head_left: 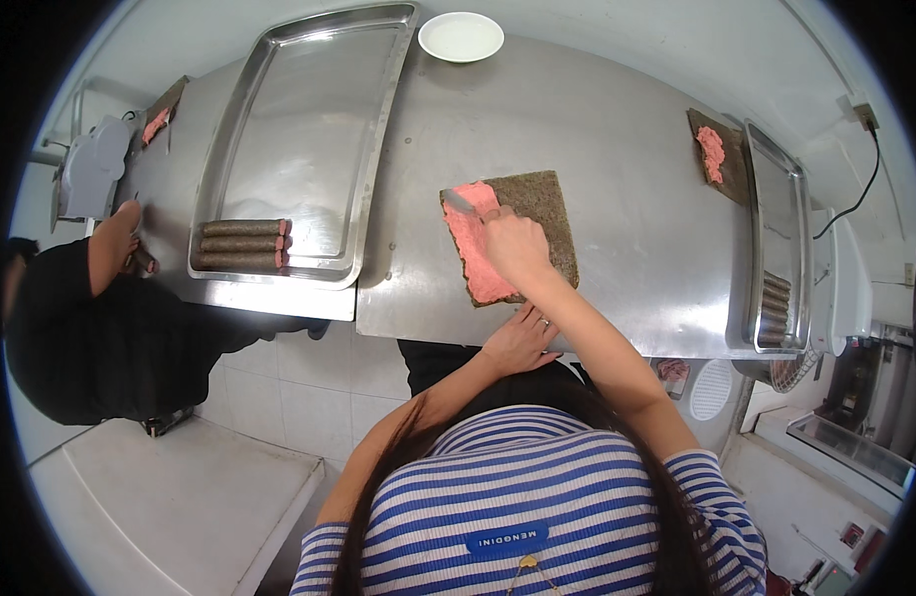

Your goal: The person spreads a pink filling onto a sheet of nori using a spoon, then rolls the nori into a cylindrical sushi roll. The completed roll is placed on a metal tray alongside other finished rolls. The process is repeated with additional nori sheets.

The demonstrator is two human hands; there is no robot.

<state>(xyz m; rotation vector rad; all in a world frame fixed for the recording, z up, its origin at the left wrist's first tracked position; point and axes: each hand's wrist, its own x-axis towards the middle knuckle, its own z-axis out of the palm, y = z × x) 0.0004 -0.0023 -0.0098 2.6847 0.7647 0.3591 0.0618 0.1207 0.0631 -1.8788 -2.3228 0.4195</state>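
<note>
A square, brownish-green seaweed sheet (537,194) lies on the steel table in front of me. Pink paste (470,238) covers its left part in a broad band, while the right part is bare. My right hand (517,241) is closed round a flat-bladed spreading knife (459,201), whose blade rests on the paste near the far left corner. The knife's handle is hidden under my fingers. At the table's front edge, just below the sheet, my left hand (520,340) lies with its fingers stretched out and holds nothing.
Left of the sheet stands a large steel tray (376,149) with several paste-filled rolls (241,243). A white plate (461,37) sits at the back. Another person (110,328) works at left. At right are a second sheet with paste (711,154) and another tray (775,209).
</note>
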